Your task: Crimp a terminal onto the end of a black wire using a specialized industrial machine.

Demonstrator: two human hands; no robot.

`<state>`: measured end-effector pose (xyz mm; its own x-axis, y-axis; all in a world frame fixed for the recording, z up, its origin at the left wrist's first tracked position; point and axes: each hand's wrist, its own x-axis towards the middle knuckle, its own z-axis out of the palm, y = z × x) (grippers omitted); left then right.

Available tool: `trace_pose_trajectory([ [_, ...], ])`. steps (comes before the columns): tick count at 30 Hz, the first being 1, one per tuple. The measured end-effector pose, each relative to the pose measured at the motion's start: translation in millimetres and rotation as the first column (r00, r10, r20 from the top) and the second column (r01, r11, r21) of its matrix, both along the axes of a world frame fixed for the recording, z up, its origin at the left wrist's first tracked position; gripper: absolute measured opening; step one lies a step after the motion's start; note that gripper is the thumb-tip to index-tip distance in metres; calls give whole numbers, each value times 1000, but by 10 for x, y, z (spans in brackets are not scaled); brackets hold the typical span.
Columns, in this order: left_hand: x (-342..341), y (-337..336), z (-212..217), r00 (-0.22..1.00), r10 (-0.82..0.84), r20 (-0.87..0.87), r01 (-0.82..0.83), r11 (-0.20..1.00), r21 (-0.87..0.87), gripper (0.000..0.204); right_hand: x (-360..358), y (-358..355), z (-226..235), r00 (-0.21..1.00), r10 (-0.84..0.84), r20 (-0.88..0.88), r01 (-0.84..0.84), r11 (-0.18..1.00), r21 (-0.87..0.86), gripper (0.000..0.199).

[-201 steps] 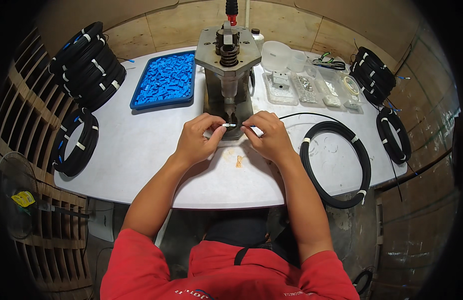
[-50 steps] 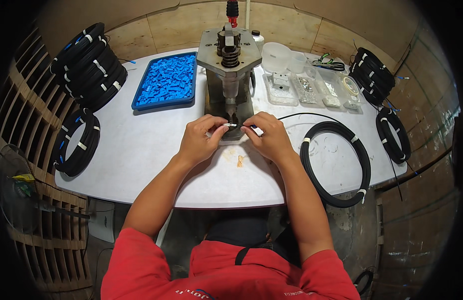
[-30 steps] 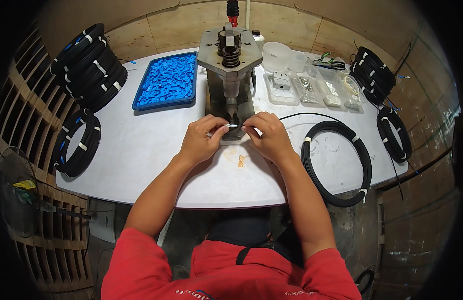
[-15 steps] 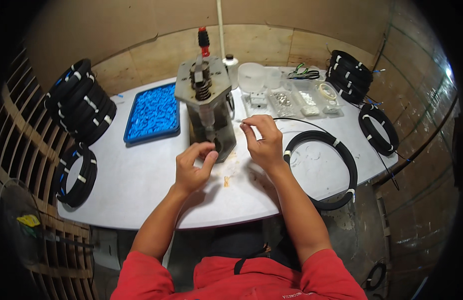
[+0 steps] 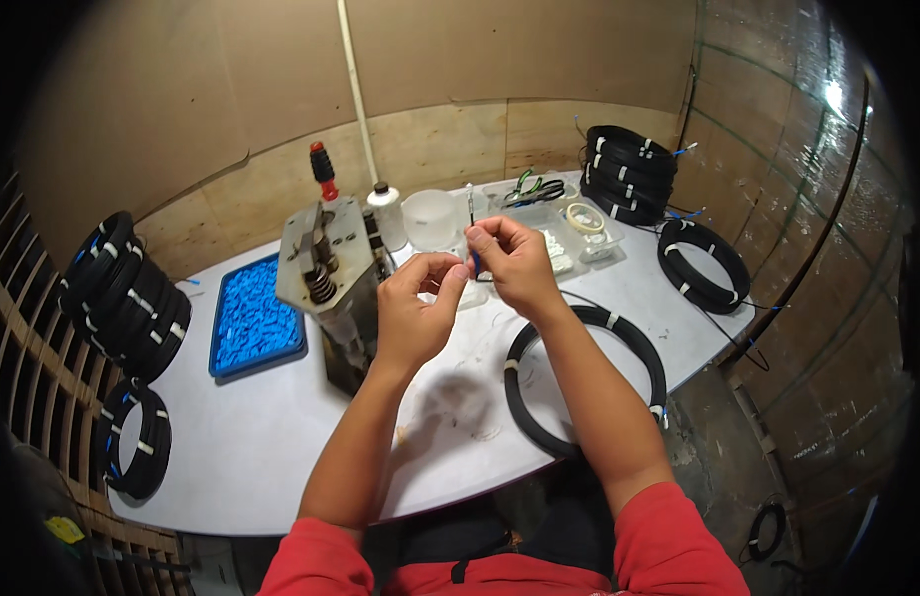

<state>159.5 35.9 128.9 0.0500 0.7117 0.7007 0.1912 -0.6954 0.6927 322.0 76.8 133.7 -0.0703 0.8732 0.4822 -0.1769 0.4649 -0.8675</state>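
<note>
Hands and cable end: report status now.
Left hand and right hand raised above the white table, fingers pinching a thin cable end. Small press stands left of them. Nothing blocking.

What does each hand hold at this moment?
Left hand: raised, fingers curled, pinching; what it holds cannot be told.
Right hand: pinched shut on a thin cable end.

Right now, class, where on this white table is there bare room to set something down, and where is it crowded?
Bare patches on the table: the front left, between the blue tray, the press and the near edge; also inside the large black coil. Crowded: the back right, with clear containers and stacked coils.
</note>
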Motion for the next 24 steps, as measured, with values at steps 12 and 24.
trace_pose_trajectory([
  [12, 210, 205, 157, 997, -53, 63, 67, 969, -237, 14, 99, 115, 38, 998, -34, -43, 33, 999, -29, 17],
  [24, 105, 315, 65, 982, -64, 176, 115, 949, -294, 20, -23, 26, -238, 996, 9, -88, -11, 1000, -21, 13],
])
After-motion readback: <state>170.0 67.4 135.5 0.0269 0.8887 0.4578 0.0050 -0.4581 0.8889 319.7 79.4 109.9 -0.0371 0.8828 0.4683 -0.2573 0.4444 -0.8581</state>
